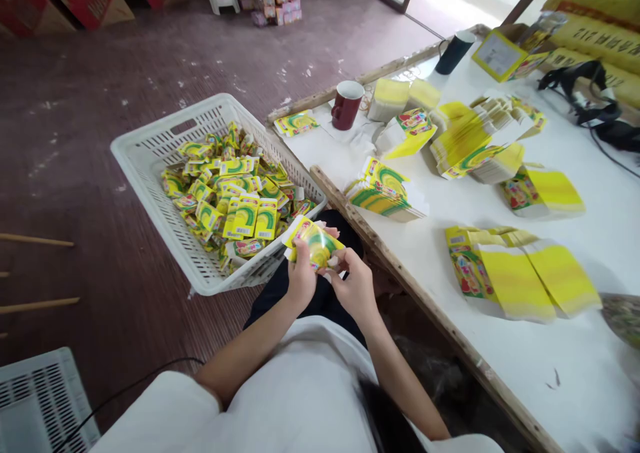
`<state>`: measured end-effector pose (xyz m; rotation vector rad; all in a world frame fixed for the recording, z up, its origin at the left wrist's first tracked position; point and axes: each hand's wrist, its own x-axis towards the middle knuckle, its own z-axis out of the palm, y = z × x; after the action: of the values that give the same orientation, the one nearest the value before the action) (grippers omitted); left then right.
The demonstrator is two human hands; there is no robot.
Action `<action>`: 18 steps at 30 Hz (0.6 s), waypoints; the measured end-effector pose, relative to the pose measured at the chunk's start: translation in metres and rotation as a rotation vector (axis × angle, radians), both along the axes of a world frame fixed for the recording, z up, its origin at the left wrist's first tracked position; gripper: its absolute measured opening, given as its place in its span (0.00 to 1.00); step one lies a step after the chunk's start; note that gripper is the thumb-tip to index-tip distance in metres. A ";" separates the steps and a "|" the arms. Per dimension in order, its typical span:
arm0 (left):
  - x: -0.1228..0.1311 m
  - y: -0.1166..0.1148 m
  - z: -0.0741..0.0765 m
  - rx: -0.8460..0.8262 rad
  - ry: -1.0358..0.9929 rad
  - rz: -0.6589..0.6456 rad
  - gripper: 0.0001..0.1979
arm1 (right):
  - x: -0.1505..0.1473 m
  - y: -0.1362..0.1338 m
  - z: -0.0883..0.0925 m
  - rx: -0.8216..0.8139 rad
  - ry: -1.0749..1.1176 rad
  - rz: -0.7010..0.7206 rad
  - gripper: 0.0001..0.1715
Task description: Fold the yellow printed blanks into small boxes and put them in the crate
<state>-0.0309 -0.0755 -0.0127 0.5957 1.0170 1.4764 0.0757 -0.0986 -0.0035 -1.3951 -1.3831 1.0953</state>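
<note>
A small yellow-and-green printed carton (320,243) with a shiny round window is held between both hands, above my lap. My left hand (303,276) grips its left side, the thumb lying over the front. The fingers of my right hand (355,283) pinch its lower right end; what they hold beyond the carton's edge is too small to make out. Just left of the hands, a white plastic basket (145,153) holds many small filled yellow-green cartons (245,213). To the right on the table, a stack of flat cartons (385,189) stands near the wooden edge.
The white table (415,273) has a raised wooden edge and carries more flat carton stacks (520,273), a dark red mug (347,105), a dark mug (454,53) and black straps (580,93). A second basket (45,399) sits at lower left. Yellow sacks (600,39) are piled at far right.
</note>
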 end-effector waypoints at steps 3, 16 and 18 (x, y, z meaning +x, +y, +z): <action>0.000 -0.003 -0.010 0.034 0.128 -0.018 0.35 | 0.003 0.000 -0.002 0.041 -0.127 -0.041 0.13; 0.007 -0.005 -0.005 -0.100 -0.057 0.060 0.33 | -0.002 -0.006 -0.011 -0.183 0.368 0.186 0.25; 0.005 -0.007 -0.007 -0.129 -0.009 0.049 0.33 | -0.003 -0.009 -0.013 -0.192 0.413 0.178 0.29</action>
<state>-0.0257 -0.0826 -0.0195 0.4745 1.1174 1.4421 0.0724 -0.1078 -0.0160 -1.1051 -1.1362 1.5684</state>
